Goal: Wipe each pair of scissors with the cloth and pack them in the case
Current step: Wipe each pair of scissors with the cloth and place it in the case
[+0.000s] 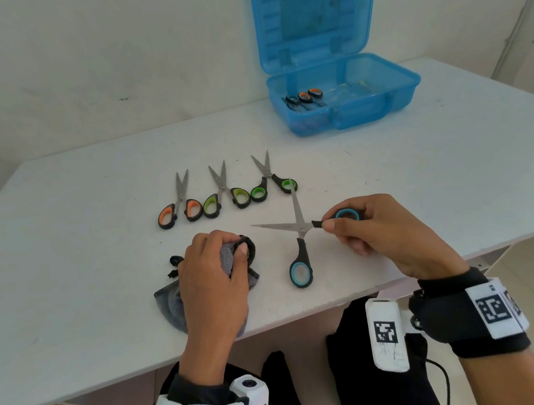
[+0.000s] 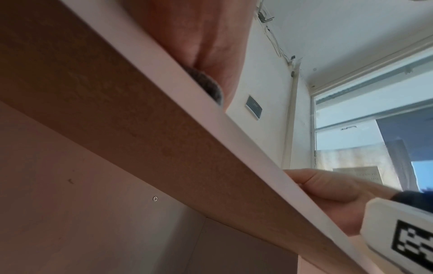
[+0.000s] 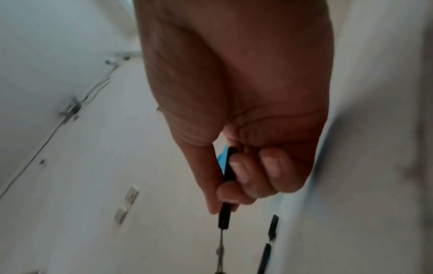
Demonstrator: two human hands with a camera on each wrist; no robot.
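A pair of blue-handled scissors (image 1: 298,228) lies spread wide on the white table (image 1: 77,196), and my right hand (image 1: 353,223) pinches its upper handle ring (image 3: 228,166). My left hand (image 1: 219,263) grips a bunched grey cloth (image 1: 228,259) just left of the blades; a strip of that cloth (image 2: 208,87) shows at the table edge in the left wrist view. Three more pairs lie in a row behind: orange-handled (image 1: 178,201), yellow-green (image 1: 223,193) and green (image 1: 271,178). The open blue case (image 1: 380,101) at the back right holds several scissors (image 1: 304,97).
The case lid (image 1: 315,12) stands upright against the wall. The table's front edge (image 1: 303,310) runs just below my hands, with dark clothing beneath it. A small black item (image 1: 175,264) lies by the cloth at my left hand.
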